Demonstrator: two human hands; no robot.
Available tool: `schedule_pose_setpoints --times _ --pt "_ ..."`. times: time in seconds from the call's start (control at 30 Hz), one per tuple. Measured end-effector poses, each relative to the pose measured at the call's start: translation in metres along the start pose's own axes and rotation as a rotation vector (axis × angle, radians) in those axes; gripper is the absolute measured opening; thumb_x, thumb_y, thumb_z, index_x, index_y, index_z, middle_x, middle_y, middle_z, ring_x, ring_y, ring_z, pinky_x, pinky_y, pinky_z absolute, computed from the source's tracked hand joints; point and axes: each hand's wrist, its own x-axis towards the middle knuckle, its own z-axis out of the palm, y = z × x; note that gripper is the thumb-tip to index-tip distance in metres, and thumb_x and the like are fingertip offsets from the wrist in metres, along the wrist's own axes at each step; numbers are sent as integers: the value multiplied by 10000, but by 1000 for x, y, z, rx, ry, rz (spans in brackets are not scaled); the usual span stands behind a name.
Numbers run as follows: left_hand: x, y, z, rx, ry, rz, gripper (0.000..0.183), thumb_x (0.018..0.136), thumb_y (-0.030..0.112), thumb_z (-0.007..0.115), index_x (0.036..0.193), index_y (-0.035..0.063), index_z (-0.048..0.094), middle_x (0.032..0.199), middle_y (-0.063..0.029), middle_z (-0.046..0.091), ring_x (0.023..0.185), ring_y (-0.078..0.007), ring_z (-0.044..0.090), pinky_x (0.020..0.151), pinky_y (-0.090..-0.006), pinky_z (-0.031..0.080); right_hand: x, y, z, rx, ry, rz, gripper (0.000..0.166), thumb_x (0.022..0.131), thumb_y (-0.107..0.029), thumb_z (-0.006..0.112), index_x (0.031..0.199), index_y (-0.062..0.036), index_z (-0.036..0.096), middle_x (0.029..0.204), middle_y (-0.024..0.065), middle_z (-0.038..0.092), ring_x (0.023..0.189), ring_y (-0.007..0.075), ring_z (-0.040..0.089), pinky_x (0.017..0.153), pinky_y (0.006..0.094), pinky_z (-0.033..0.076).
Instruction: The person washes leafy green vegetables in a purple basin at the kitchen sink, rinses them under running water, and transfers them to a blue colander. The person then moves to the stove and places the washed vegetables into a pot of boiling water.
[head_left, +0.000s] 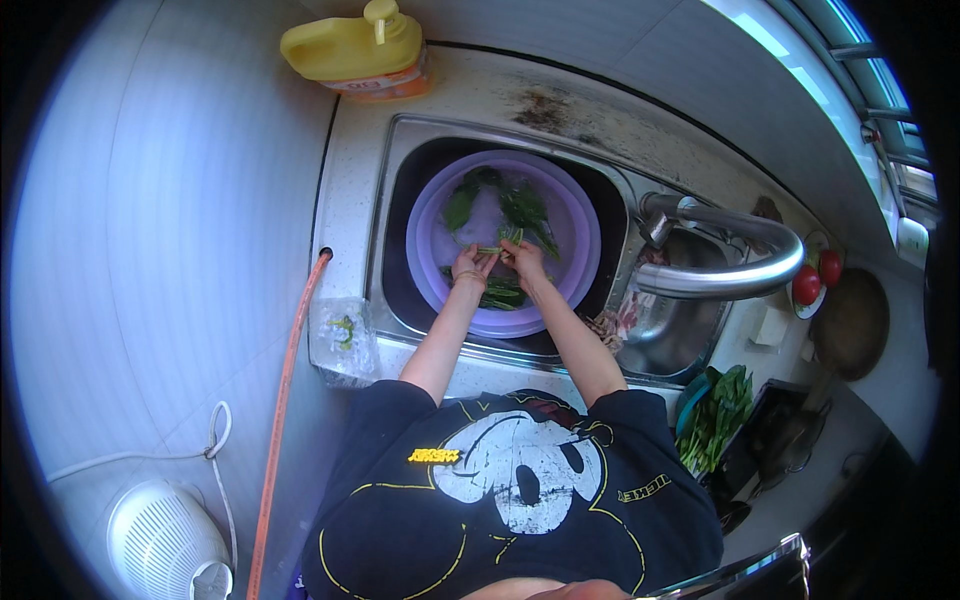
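A purple plastic basin (504, 161) holding water stands in the left bowl of the steel sink (390, 172). My left hand (474, 264) and my right hand (523, 261) meet over the basin, both gripping green leafy stems (491, 250) between the fingers. Dark green leaves (525, 208) float beyond my hands, with another leaf (461, 202) to their left. More greens (502, 294) lie in the near part of the basin, partly hidden by my wrists.
The curved steel faucet (720, 281) reaches over the right sink bowl (675, 345). A yellow jug (360, 49) stands at the back left, a plastic bag with green scraps (343, 334) at the near left. Leafy vegetables (724, 412) and tomatoes (806, 285) sit at right.
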Motion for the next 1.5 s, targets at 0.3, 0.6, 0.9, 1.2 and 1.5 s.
schedule_pose_setpoints --times 0.3,0.6,0.9,1.2,1.5 --pt "1 0 -6 58 -133 99 161 799 56 531 932 6 453 938 -149 543 879 -282 570 751 -380 498 -1 -9 -7 236 -210 82 93 784 -128 586 802 -37 577 715 39 579 630 112 553 553 212 461" --pt "-5 -7 -1 140 -224 51 126 768 39 576 874 0 521 840 -117 584 817 -218 585 683 -315 492 3 -5 -10 183 -185 65 95 794 -112 562 836 -27 573 709 38 580 623 114 555 568 214 471" --pt "-13 13 2 522 -312 -33 98 777 70 544 836 -7 530 793 -117 582 733 -201 579 674 -284 500 2 -5 -16 33 -241 110 143 810 -185 553 777 -48 577 670 21 566 586 94 541 523 187 451" --pt "-17 9 3 516 -354 -31 106 769 110 584 824 24 553 769 -88 591 685 -178 579 602 -274 489 -11 -23 -10 -150 -217 110 169 791 -235 584 757 -70 583 622 -3 554 499 67 487 449 182 387" --pt "-1 4 -11 663 -401 -71 87 774 93 589 792 11 563 750 -79 584 653 -162 563 609 -276 482 -5 -10 -22 -253 -267 47 131 773 -175 608 751 -47 584 567 -18 510 474 55 447 426 186 331"
